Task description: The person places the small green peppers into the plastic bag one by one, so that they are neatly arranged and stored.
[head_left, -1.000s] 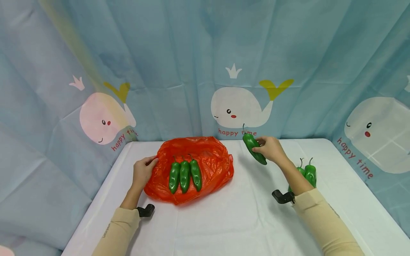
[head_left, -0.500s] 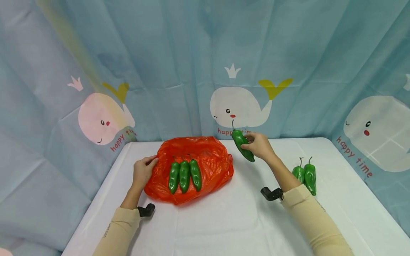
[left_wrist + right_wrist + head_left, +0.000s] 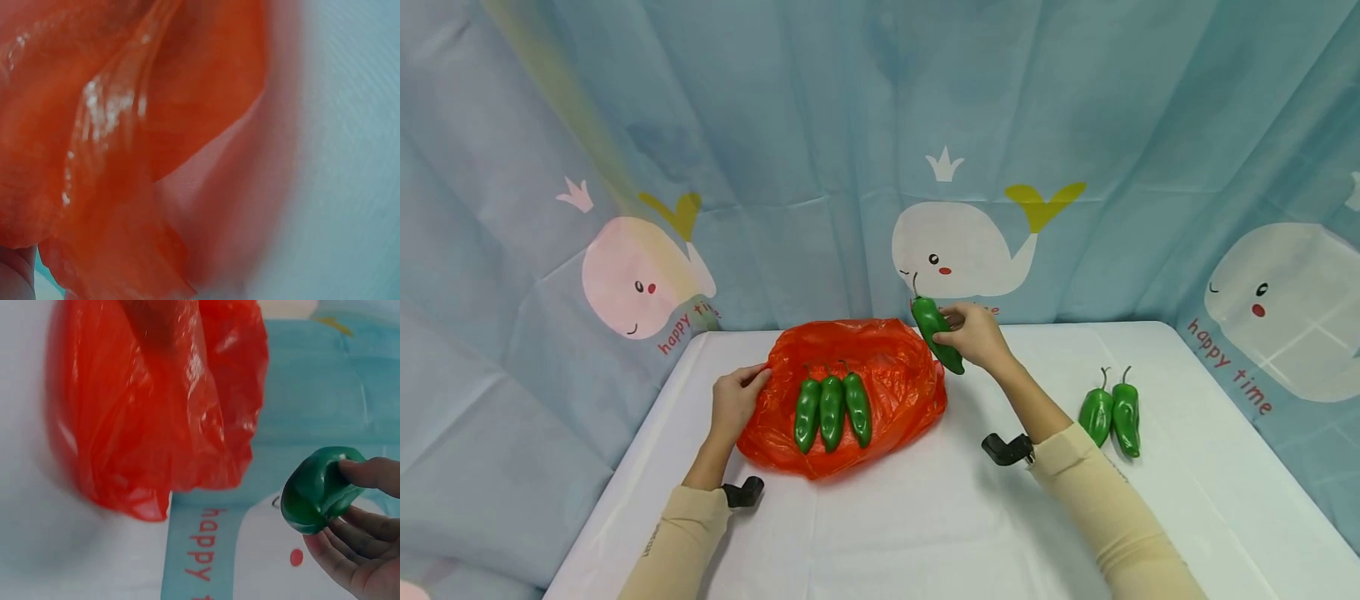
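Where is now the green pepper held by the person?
In the head view, the held pepper is in the right grip, overlapping the right edge of the red bag.

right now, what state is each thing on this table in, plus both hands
red bag: mouth open, resting on the white table
three peppers: lying side by side in the red bag, stems pointing away
held pepper: off the white table, tilted, stem up, outside the red bag
two peppers: lying together at the right
left grip: pinching the red bag's left edge
right grip: holding the held pepper
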A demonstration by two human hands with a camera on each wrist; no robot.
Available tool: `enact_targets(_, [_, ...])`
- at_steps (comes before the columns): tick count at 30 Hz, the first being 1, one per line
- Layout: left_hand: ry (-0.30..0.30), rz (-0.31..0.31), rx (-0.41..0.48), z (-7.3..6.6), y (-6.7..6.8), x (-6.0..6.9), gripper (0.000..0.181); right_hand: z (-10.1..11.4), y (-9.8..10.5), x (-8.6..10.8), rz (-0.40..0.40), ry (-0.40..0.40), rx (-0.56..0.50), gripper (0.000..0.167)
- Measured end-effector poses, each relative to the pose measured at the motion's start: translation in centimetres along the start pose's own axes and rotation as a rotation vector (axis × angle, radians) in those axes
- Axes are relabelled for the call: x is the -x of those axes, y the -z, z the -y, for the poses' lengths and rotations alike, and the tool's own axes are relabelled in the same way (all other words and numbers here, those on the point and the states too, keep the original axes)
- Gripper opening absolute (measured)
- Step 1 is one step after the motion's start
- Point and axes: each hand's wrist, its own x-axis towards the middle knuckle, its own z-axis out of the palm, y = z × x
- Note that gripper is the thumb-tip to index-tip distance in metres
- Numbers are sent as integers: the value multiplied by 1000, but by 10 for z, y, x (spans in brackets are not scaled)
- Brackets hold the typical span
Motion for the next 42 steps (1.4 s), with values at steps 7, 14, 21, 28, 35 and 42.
enact_targets(7, [-1, -4, 18, -1, 0, 0, 35, 10, -16, -1, 19, 18, -44, 46])
enact_targets(14, [1, -5, 9, 0, 0, 0, 35, 19, -29, -1, 18, 44, -80, 45])
enact_targets(21, [-4, -6, 5, -1, -1, 0, 34, 24, -43, 0, 29, 74, -89, 43])
enact_targets(28, [-2, -8, 9, 0, -2, 1, 34, 29, -57, 0, 8, 96, -104, 43])
enact_targets(35, [15, 3, 5, 2, -1, 0, 36, 33, -73, 4, 32, 86, -102, 42])
enact_targets(42, [12, 0, 5, 1, -1, 0, 36, 35, -88, 9, 73, 104, -73, 42])
